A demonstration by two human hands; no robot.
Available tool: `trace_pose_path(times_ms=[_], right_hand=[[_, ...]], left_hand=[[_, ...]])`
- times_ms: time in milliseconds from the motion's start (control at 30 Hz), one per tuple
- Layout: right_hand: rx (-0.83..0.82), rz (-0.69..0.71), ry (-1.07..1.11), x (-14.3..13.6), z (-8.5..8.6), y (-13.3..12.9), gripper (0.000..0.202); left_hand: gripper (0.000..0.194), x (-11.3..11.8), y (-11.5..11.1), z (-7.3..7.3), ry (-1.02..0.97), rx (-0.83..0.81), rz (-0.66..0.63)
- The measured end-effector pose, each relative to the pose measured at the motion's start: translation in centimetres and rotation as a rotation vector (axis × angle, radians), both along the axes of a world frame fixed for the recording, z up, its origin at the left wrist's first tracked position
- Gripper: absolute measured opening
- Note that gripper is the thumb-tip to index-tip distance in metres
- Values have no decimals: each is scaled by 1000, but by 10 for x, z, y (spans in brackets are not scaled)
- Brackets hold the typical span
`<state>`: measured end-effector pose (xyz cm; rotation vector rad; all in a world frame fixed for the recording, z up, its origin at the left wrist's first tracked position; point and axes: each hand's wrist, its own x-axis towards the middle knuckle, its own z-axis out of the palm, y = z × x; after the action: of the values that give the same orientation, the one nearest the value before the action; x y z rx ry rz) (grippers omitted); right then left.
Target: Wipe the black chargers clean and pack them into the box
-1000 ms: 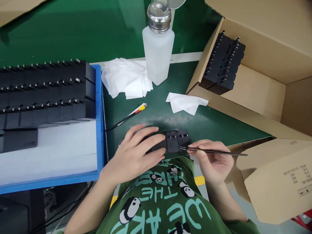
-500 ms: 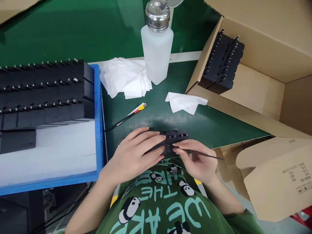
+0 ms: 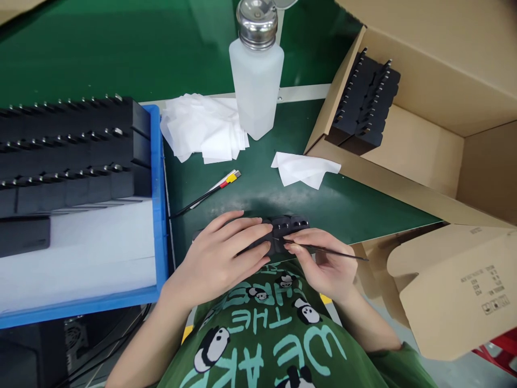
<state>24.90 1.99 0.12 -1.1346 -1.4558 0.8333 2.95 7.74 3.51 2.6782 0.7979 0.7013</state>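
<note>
On the green table (image 3: 258, 189), a row of black plug adapters (image 3: 278, 247) lies near the edge at six o'clock, between the blue bin (image 3: 158, 215) at nine and the cardboard carton (image 3: 363, 170) at two. The adapters look like stiff, smooth plastic, each probably light and a little slippery, so the row could skid apart if pushed unevenly; they are best held by their flat side walls, clear of the metal prongs (image 3: 298, 222), which could bend. The left hand (image 3: 218, 258), at seven o'clock, has an open, spread grip, its fingers laid over part of the row. The right hand (image 3: 329, 264), at four, has a closed pinch on dark tweezers (image 3: 335, 252), which seem slim, springy and nearly weightless; their shank is the place to take them, as the fine tips could scratch or slip. How wide the tips stand apart I cannot tell. Compared with the first frame, the right hand has moved toward nine o'clock, off the row's outer end and partly over the end adapters, while the left hand stays spread. The tweezer tips now sit just beside the left fingertips.
</note>
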Motion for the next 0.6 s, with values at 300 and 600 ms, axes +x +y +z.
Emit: trace_pose_path(times_ms=[300, 600], right_hand=[[-8, -4, 5, -2, 1, 0, 31], [-6, -11, -17, -3, 3, 1, 26]], left_hand=[[10, 0, 1, -2, 9, -21, -14], [12, -1, 1, -2, 7, -24, -26]])
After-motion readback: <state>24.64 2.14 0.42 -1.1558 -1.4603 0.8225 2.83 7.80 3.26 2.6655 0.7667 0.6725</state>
